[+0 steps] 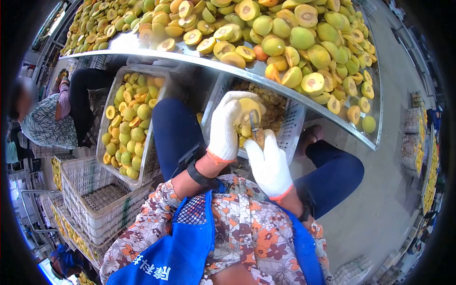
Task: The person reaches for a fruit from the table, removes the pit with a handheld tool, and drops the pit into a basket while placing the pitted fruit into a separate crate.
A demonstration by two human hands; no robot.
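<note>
My left hand (226, 127), in a white knit glove, is closed around a halved yellow peach (249, 105). In my gloved right hand (270, 164) is a small pitting knife (255, 124) with a brownish handle and a metal blade. Its metal end meets the fruit, though how deep it goes cannot be made out. Below both hands, between my knees, stands a white crate (295, 124) with brownish scraps (273, 102) inside. Fingers of the glove partly cover the fruit.
A metal table (190, 56) heaped with cut peaches (280, 35) spans the front. To the left are a crate (166, 78) full of peach halves and stacked white crates (78, 190). Another person (47, 121) sits at far left. More crates (412, 128) line the right.
</note>
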